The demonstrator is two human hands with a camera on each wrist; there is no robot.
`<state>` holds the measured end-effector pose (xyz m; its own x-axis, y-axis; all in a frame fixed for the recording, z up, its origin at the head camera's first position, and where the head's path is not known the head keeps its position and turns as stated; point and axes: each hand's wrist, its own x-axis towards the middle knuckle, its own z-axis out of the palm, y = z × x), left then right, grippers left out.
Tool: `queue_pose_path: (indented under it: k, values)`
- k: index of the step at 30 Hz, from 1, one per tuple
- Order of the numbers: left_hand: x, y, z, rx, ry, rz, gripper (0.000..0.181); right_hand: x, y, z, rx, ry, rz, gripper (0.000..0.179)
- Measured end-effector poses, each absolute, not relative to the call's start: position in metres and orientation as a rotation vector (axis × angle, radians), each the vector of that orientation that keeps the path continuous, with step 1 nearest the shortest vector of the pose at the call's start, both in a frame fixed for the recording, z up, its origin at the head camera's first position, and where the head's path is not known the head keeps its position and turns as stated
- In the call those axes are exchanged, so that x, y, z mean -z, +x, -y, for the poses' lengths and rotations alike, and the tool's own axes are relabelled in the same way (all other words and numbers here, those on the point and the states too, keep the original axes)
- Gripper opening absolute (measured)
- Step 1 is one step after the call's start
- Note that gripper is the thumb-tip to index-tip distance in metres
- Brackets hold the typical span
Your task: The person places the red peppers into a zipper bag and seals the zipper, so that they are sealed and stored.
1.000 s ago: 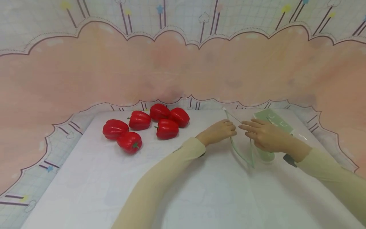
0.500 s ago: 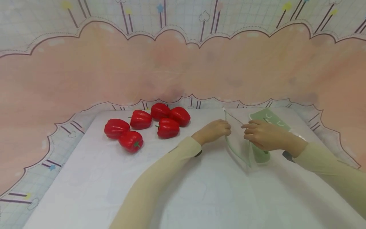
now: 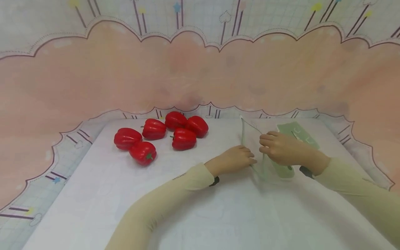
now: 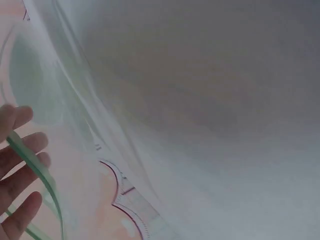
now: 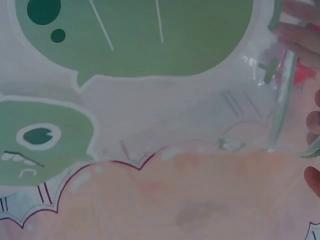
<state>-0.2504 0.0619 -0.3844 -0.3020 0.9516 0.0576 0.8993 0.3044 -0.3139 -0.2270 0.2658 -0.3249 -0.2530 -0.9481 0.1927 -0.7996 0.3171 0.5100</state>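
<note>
A clear plastic bag [image 3: 297,133] with green cartoon prints and a pale green rim stands with its mouth spread toward the left. My right hand [image 3: 281,147] holds the far side of the mouth, fingertips bent at the rim. Its fingers [image 5: 300,37] overlap the green rim [image 5: 284,100] in the right wrist view. My left hand [image 3: 232,160] is at the near lower part of the mouth, fingers extended. In the left wrist view the green edge strip [image 4: 42,175] runs across its spread fingers [image 4: 22,147].
Several red bell peppers lie on the white table [image 3: 203,215] to the left; one pepper [image 3: 184,139] is nearest the hands, and another pepper [image 3: 143,153] sits closer to the front. A patterned cloth [image 3: 187,76] rises behind the table.
My left hand has slid down the bag's rim toward the front, and its fingers have straightened. My right hand has shifted slightly left with its side of the rim. The peppers lie unchanged.
</note>
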Motion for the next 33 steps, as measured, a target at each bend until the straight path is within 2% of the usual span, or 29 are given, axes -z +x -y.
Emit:
queue_pose_path:
  k: [11,19,23,28,33]
  values:
    - [0.388,-0.261,-0.045,-0.268,-1.630,2.491,0.034,0.344,-0.224,-0.262,0.278,1.544,2.283,0.015]
    - [0.394,-0.256,-0.035,-0.303,-1.616,2.501,0.028,0.336,-0.223,-0.264,0.160,1.439,2.250,0.023]
    - [0.394,-0.252,-0.036,-0.305,-1.611,2.547,0.031,0.329,-0.223,-0.267,0.125,1.390,2.226,0.012]
    - [0.393,-0.249,-0.041,-0.360,-1.614,2.578,0.033,0.325,-0.224,-0.267,0.083,1.392,2.126,0.052]
    - [0.396,-0.247,-0.047,-0.394,-1.613,2.619,0.033,0.327,-0.225,-0.264,0.031,1.426,2.098,0.054]
